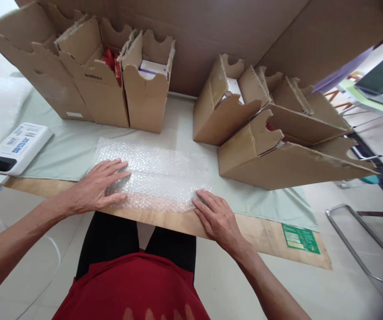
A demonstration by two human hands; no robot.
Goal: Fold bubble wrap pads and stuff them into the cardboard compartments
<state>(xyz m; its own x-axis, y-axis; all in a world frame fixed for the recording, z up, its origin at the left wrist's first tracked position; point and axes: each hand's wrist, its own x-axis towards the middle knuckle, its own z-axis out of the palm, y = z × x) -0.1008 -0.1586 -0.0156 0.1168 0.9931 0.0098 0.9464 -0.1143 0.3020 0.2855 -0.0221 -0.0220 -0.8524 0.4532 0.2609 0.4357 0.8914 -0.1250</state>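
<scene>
A sheet of clear bubble wrap (159, 171) lies flat on the pale green cloth (74, 149) at the near edge of the wooden table (264, 235). My left hand (99, 186) rests palm down on the sheet's left end, fingers stretched out and spread. My right hand (216, 215) lies flat on the sheet's near right corner, fingers extended. Neither hand holds anything.
Cut cardboard boxes stand at the back left (104, 95), one showing red packets (109, 60), another white boxes (151, 69). More cut cardboard boxes (278, 155) lie tipped at the right. A white device (16, 146) with a cable sits at left. A green label (300, 238) is at the table corner.
</scene>
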